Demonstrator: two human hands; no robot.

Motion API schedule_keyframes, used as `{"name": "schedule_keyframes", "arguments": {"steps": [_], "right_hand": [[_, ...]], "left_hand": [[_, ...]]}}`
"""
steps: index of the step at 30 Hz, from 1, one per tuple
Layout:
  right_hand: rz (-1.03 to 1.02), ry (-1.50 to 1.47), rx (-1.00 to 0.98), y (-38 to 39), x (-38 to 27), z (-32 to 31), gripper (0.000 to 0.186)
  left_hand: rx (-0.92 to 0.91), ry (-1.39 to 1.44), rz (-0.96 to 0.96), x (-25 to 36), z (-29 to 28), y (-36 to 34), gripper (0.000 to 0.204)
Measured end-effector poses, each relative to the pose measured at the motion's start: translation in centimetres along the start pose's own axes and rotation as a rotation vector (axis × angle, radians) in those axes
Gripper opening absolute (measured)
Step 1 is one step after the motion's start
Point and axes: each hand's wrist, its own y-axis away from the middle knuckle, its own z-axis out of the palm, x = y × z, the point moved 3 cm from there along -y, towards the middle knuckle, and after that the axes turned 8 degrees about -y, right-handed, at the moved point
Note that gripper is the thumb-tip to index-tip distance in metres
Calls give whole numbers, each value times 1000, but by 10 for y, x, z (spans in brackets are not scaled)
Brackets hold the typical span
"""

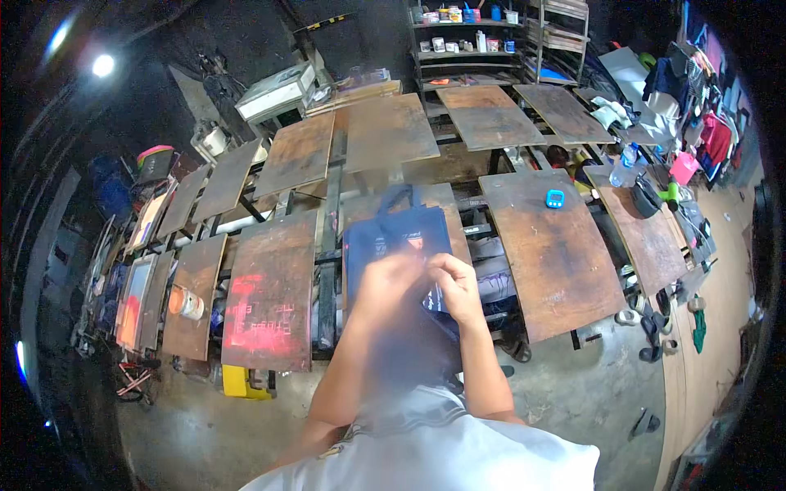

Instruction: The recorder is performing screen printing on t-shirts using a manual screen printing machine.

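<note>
A navy tote bag [364, 241], with handles at its top and some light printing, lies on the middle board [450, 204]. My left hand [385, 282] is over the bag's lower middle, its fingers smeared by a blurred band down the picture. Beside it, my right hand [454, 286] has curled, pinched fingers at the print, near the bag's right side; what they hold, if anything, is too unclear to make out. Dark fabric [438, 331] hangs below the hands.
Wooden boards [544, 270] on metal frames form two rows. A blue timer [555, 199], water bottle [624, 166] and black pouch [645, 196] are on the right, a paint tub [187, 303] on the left. Shelves [465, 51] stand behind; sandals [651, 335] lie on the right.
</note>
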Motion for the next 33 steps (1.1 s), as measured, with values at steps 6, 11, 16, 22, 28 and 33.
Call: {"name": "schedule_keyframes", "arguments": {"steps": [6,11,16,22,28,33], "right_hand": [[66,21,102,4,-11,14,7],[-271,417,267,8,-19,37,7],[-342,709,236,21,-12,71,35],[-260,804,183,33,1,96,33],[-88,967,-5,36,27,99,27],[-62,1138,41,41,87,81,9]], "left_hand": [[76,51,-172,11,11,5,13],[314,-378,187,7,3,9,15],[403,41,-129,-2,-18,22,20],[684,276,17,-49,-68,35,20],[928,605,18,-69,-153,58,18],[992,800,39,-80,-225,93,21]]}}
